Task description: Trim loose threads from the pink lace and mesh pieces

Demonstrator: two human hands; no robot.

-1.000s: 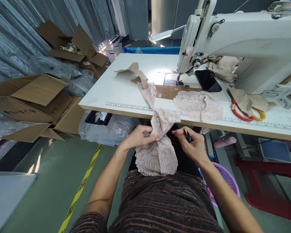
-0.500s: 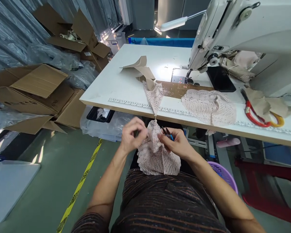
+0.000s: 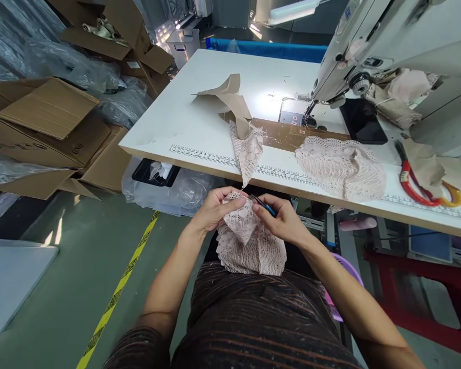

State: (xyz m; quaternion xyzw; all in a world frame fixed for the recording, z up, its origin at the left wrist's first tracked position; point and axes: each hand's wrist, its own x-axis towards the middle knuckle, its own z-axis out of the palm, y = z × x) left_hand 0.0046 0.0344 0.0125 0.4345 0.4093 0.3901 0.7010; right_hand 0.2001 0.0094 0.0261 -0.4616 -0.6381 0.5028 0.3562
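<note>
Pale pink lace fabric (image 3: 249, 253) lies bunched over my lap, its upper part lifted just below the table edge. My left hand (image 3: 216, 209) pinches the top of this lace between thumb and fingers. In my right hand (image 3: 278, 218) is a small pair of thread snips (image 3: 267, 206) with dark blades and a blue part, their tips pointing toward the lace by my left fingers. Those right fingers also seem to touch the lace. Just above, a pointed lace piece (image 3: 247, 156) hangs to the table's front edge, with brown paper over its top.
A sewing machine (image 3: 353, 66) stands at the right of the white table (image 3: 169, 118). Another lace piece (image 3: 340, 166), a phone (image 3: 363, 121) and red-and-yellow-handled scissors (image 3: 418, 189) lie near it. Brown paper (image 3: 230, 97) curls up at centre. Cardboard boxes (image 3: 46, 107) fill the left.
My left hand has come in to the right and taken hold of the lace top. The snips have turned toward it. The view has shifted slightly.
</note>
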